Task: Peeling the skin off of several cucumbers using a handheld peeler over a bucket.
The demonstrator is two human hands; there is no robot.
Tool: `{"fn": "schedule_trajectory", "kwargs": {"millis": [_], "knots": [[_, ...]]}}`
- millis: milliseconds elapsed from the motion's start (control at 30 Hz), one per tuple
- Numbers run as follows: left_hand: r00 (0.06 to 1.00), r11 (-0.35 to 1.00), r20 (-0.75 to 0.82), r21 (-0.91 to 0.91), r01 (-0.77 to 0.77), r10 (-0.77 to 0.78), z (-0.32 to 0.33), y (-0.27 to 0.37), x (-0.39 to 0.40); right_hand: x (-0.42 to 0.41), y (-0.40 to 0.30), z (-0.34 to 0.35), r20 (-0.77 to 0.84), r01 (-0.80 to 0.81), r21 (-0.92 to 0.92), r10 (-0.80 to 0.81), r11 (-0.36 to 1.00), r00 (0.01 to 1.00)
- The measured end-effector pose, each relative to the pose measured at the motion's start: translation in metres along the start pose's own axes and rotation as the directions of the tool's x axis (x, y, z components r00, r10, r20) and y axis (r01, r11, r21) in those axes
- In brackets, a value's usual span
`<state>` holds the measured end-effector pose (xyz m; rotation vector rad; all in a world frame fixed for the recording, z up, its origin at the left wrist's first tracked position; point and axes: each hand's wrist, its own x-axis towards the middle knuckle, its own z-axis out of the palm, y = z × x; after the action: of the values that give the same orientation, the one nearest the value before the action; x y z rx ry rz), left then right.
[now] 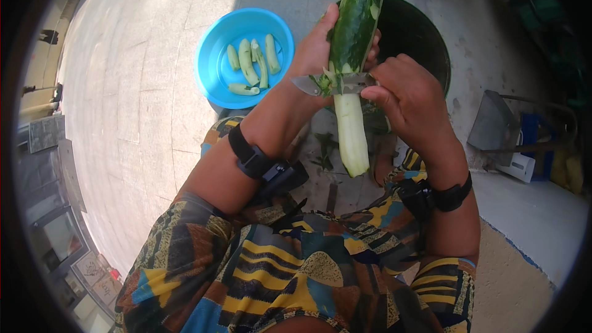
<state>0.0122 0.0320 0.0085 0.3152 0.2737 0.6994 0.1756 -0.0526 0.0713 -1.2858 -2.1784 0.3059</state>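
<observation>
My left hand (pixel 319 48) grips a long green gourd (pixel 356 23) around its middle. The upper half has dark green skin, and the lower part is bare and pale down to its tip. In my right hand (pixel 409 90) is a metal peeler (pixel 354 84), its slotted blade lying across the gourd where the skin meets the pale flesh. Shreds of green peel (pixel 325 83) cling to the blade. Left of my hands, a bright blue plastic basin (pixel 206 74) holds several pale peeled pieces (pixel 248 62). Part of my left hand is hidden behind the gourd.
A dark round tub (pixel 416 32) stands behind the gourd and my right hand. Green scraps (pixel 325 148) lie between my feet. At the right are a metal dustpan (pixel 495 122) and a low pale ledge (pixel 522 212). Sunlit paving (pixel 134 78) stretches left.
</observation>
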Motion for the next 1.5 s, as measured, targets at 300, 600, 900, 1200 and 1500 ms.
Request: {"fn": "schedule_trajectory", "kwargs": {"millis": [300,600,900,1200,1500], "knots": [[0.979,0.999,-0.202,-0.034,0.031,-0.037,0.018,-0.006,-0.011,0.008,0.022,-0.005,-0.168,-0.092,-0.100,0.074,0.991,0.983],[0.992,0.996,-0.106,0.047,0.078,-0.073,0.028,-0.021,-0.015,-0.002,0.081,-0.021,-0.249,-0.556,-0.010,0.536,0.831,0.807],[0.977,0.970,-0.183,0.236,-0.063,0.108,0.022,-0.017,-0.010,0.004,0.066,0.001,0.002,-0.520,0.642,0.677,0.563,0.736],[0.971,0.899,-0.174,0.431,-0.075,0.165,0.046,-0.020,-0.012,0.011,0.033,0.011,0.054,-0.401,0.856,0.715,0.325,0.697],[0.993,0.995,-0.118,0.096,0.032,-0.020,0.026,-0.021,-0.002,-0.025,0.113,-0.005,-0.494,-0.436,-0.244,0.276,0.866,0.825]]}}
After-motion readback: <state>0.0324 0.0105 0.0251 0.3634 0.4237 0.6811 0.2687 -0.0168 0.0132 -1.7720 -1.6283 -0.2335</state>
